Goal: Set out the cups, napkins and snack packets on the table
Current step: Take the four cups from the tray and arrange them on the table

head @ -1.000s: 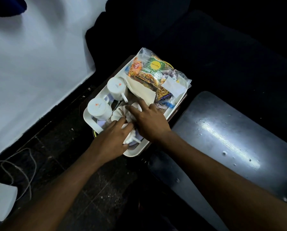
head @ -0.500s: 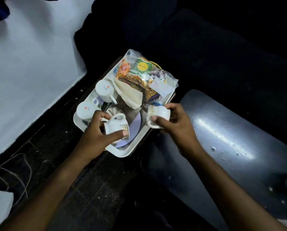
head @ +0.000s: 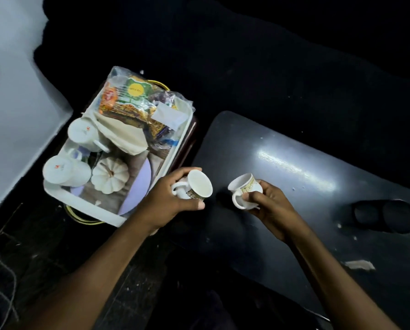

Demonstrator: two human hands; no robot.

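The left hand [head: 166, 198] grips one small gold-banded white cup [head: 198, 188] over the dark glossy table [head: 294, 167] edge; the right hand [head: 268, 206] grips a second [head: 245, 189] above bare tabletop. Two upturned white mugs [head: 66, 171], cream napkin [head: 125, 136] and bagged snack packets [head: 132, 101] (count unclear) sit in the white tray [head: 85, 203].

Glossy white glazed ceramic on both small cups [head: 199, 186] [head: 245, 189], with a gilt patterned band. Dark, smooth, semi-gloss bench [head: 306, 167], catching glare, flecked with pale chips. Smooth white plastic tray [head: 87, 206] left of the bench; inside it, crinkled clear shiny snack packets [head: 132, 103], matt cream cloth napkin [head: 125, 136], ribbed glossy pumpkin-shaped lid [head: 110, 175].
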